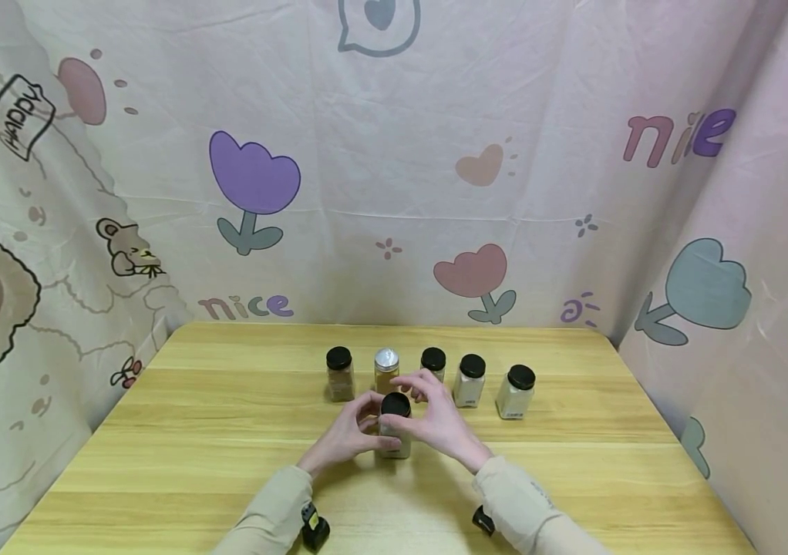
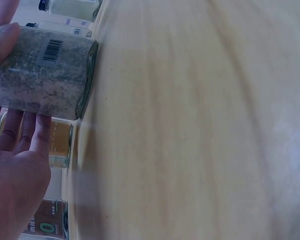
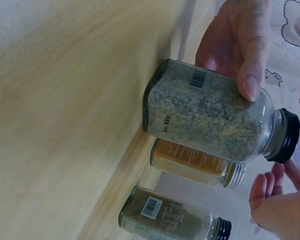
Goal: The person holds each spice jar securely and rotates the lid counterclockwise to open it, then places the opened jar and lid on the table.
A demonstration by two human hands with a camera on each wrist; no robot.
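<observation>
A glass spice jar (image 3: 205, 110) of speckled grey-beige flakes stands upright between my hands, its base right at the tabletop. My left hand (image 1: 343, 438) grips the jar's body; in the right wrist view that thumb (image 3: 251, 80) presses its front face. Curved around the black lid (image 1: 395, 403) are the thumb and fingers of my right hand (image 1: 438, 420), one fingertip at the lid's edge in the right wrist view. Just behind stands an amber-filled jar (image 1: 386, 378) with a silver cap.
Behind my hands, a brown-filled jar (image 1: 341, 378) stands on the left. Black-lidded jars run to the right: one (image 1: 433, 359) partly hidden by my right hand, then two pale ones (image 1: 469, 385) (image 1: 516, 395). A printed curtain (image 1: 366, 154) rises behind the wooden table (image 1: 227, 385).
</observation>
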